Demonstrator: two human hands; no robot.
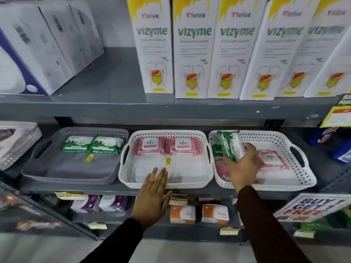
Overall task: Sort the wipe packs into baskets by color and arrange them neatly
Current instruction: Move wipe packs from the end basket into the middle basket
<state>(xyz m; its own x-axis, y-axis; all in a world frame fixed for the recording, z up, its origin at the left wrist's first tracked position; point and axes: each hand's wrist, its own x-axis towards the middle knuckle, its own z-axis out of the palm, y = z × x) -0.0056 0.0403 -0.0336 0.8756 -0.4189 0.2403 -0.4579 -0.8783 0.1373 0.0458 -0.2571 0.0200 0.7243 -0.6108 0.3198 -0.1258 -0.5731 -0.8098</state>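
Head view: my right hand (242,166) fingers pinch a green wipe pack (230,145) at three o'clock; left hand (154,188) fingers spread flat. Slick wrapping could slip, dropping it among pink packs (270,160).

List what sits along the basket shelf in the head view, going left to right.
Grey basket with two green packs → middle white basket with two pink packs, left hand at its front rim → right white basket, where the right hand holds a green pack.
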